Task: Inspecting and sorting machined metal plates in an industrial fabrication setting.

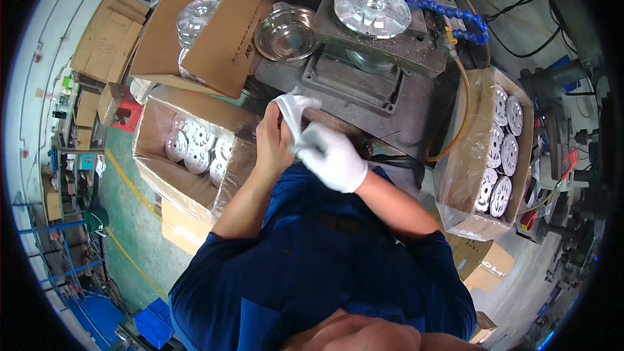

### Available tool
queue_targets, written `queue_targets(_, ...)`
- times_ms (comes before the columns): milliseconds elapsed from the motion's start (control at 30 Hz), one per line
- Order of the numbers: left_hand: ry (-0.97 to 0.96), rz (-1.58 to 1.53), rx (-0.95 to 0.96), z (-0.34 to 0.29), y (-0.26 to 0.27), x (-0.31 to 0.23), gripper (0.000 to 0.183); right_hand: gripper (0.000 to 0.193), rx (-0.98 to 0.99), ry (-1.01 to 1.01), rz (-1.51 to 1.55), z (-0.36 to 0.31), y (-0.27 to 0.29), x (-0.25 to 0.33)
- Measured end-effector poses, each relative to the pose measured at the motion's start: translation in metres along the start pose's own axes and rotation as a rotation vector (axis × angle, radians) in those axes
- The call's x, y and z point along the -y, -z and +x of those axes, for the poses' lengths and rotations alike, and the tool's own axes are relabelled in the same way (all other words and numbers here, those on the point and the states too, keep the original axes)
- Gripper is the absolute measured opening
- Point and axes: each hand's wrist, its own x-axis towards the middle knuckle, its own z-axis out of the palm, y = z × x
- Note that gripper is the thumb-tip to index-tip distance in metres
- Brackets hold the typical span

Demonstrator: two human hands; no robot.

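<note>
My right hand (335,158), in a white work glove, is closed on a loose white glove (292,117), pinching its fabric right in front of my chest, while my bare left hand (272,140) is raised against the other side of that same glove, palm turned inward; its fingers are partly covered by the fabric, so I can't tell how far they are bent or whether they grip it. My forearms come up from the short sleeves of my navy shirt (312,247). Just beyond my hands is the dark metal work table (396,127), and on it a heavy block (416,60) with a round silver disc (372,10) lying flat on top. A blue segmented hose (478,26) curves beside the disc, and a yellow hose (465,110) loops down to the right. Left of the block sits a shiny steel bowl (278,34), next to a tall cardboard box (231,32) with more discs inside. Nearer my left arm, a plastic-lined box (237,162) holds patterned silver discs, and to my right another lined box (458,156) holds them in two rows. Farther left, a yellow line (133,182) crosses the green floor (123,205), near a red crate (128,117)
</note>
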Motion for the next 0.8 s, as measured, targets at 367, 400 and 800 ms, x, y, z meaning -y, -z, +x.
queue_targets(367,0.084,-0.348,0.005,-0.005,-0.001,0.017,0.044,0.012,0.058,0.100,-0.365,0.015,-0.008,0.008)
queue_targets(400,0.084,-0.344,0.002,-0.006,-0.001,0.023,0.044,0.012,0.103,0.095,-0.391,0.016,-0.007,0.009)
queue_targets(800,0.916,-1.021,-0.233,0.031,-0.003,0.002,0.078,0.009,0.344,0.080,-0.407,0.010,-0.029,-0.006)
